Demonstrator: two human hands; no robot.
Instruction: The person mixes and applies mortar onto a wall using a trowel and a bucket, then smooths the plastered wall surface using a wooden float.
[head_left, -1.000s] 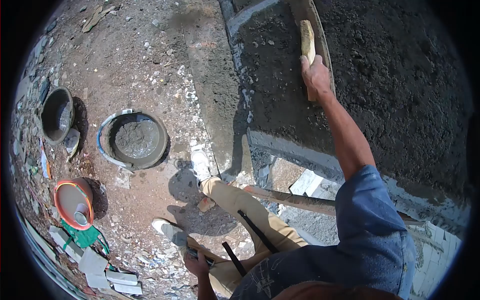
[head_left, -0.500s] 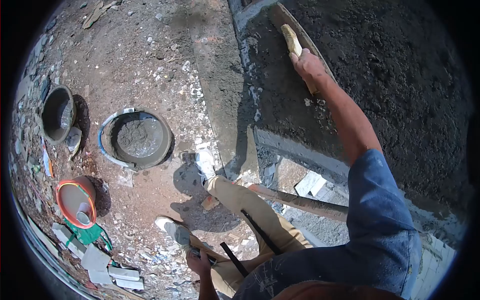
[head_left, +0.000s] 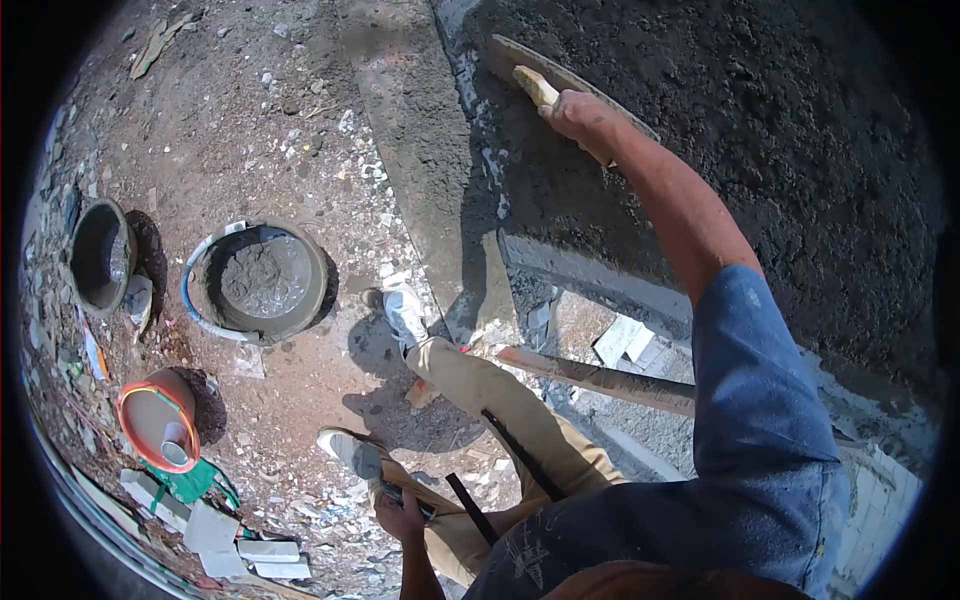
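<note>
My right hand [head_left: 580, 115] is wrapped round the pale handle of a long plastering float [head_left: 533, 84], at the top of the head view. The float's board lies against a wall [head_left: 800, 180] coated with dark, wet, rough mortar. Smoother mortar shows below and left of the board. Down by my trouser leg, my left hand [head_left: 402, 518] is closed round a small dark object, mostly hidden by the fingers, whose kind I cannot make out.
On the rubble-strewn ground stand a tub of wet mortar [head_left: 265, 280], a dark bucket [head_left: 100, 255] and an orange-rimmed bucket [head_left: 155, 420] with a cup [head_left: 174, 442] in it. Pale block pieces [head_left: 210, 527] lie lower left. A pole [head_left: 600, 380] crosses near my legs.
My right hand has moved the float left and a little down in view, and the board has turned to a flatter angle. My left hand stays by my leg. The view has shifted slightly.
</note>
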